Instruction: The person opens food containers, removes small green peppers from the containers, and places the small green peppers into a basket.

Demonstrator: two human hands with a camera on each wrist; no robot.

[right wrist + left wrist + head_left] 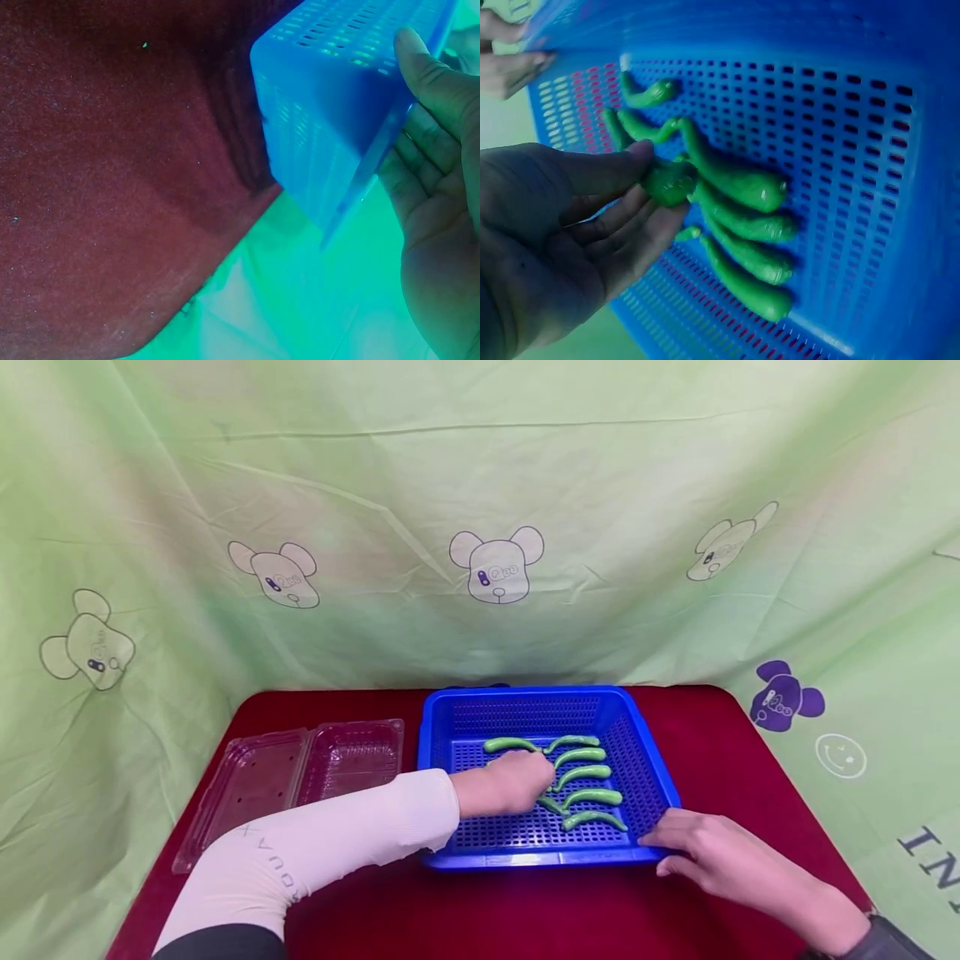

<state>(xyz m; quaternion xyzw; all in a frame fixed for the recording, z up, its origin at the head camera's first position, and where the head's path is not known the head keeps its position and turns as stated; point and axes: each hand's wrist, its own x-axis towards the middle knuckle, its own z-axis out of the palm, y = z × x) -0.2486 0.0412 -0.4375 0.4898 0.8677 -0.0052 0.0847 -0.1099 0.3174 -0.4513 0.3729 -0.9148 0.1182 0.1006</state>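
Observation:
A blue perforated basket [540,860] stands on the red table and holds several green chili peppers [592,796]. My left hand [543,785] reaches into the basket; in the left wrist view this hand [660,182] pinches one green pepper [676,180] between thumb and fingers, beside the other peppers [742,221] lying on the basket floor [870,172]. My right hand [663,839] holds the basket's front right corner. In the right wrist view its thumb [427,67] lies on the rim of the basket [322,105], with the fingers behind it.
An open clear plastic clamshell box [300,772] lies to the left of the basket. The red tablecloth [480,910] covers the table. A green printed cloth [480,485] hangs behind and at both sides.

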